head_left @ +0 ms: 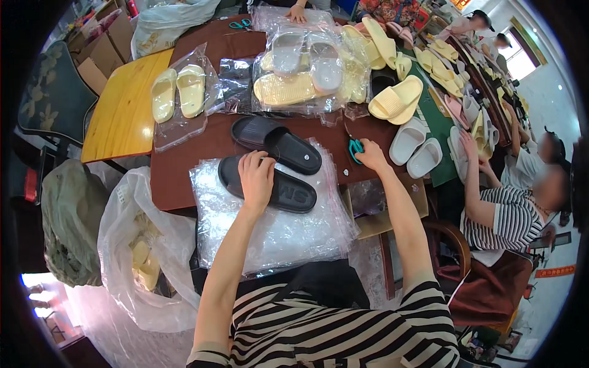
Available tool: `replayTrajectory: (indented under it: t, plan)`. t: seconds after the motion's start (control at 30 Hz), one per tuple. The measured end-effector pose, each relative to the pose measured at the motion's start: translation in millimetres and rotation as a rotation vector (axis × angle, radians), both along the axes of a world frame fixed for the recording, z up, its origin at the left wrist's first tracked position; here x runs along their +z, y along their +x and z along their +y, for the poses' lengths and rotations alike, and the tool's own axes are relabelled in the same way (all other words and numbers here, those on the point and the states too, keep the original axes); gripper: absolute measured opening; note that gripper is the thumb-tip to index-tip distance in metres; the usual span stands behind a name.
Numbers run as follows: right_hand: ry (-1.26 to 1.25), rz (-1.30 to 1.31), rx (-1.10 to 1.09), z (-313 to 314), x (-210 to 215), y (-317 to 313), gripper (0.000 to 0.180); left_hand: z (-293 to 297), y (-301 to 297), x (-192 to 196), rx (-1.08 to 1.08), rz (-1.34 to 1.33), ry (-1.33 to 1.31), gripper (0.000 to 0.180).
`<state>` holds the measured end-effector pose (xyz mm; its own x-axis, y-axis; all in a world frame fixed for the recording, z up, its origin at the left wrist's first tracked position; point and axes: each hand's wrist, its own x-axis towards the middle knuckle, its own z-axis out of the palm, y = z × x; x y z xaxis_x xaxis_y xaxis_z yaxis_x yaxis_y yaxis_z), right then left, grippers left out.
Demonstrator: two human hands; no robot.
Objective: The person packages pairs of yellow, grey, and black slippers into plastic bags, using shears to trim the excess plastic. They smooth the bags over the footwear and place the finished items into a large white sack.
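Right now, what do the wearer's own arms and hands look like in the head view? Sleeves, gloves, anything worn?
Both forearms are bare, rising from the lower edge. The left hand and right hand wear no gloves; no rings, watch or bracelets can be made out. The only clothing is a black-and-white striped top with short sleeves ending at the upper arms.

A black slide sandal (270,184) lies flat, sole down, on a stack of clear plastic bags (276,233) at the bench's near edge, its twin (276,144) just behind it on bare wood, and small teal-handled scissors (355,149) rest to their right.
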<state>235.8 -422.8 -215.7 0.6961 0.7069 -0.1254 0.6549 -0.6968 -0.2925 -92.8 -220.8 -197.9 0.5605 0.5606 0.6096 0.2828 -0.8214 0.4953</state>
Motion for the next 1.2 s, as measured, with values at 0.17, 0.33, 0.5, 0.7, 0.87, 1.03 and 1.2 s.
replayTrajectory:
  t: [0.17,0.33,0.5,0.7,0.87,1.03,1.2]
  plan:
    - [0.277,0.321,0.094,-10,27,-38,0.058,-9,-4,10,-0.034,-0.066,-0.003,0.008]
    - [0.330,0.068,0.361,15,73,-121,0.060,-14,-10,8,-0.001,-0.089,-0.050,0.009]
    - [0.261,-0.410,0.626,33,79,-161,0.060,-16,-10,6,-0.002,-0.110,-0.091,0.010]
    - [0.353,-0.455,0.576,52,73,-180,0.061,-19,-12,4,0.003,-0.117,-0.126,0.009]
    - [0.284,-0.377,0.586,48,55,-172,0.051,-18,-10,5,0.009,-0.114,-0.082,0.009]
    - [0.292,-0.284,0.195,29,48,-126,0.049,-15,-16,1,-0.024,0.071,0.043,0.008]
    - [0.157,-0.306,0.032,-2,-3,-55,0.046,-15,-8,3,-0.067,0.326,0.260,0.009]
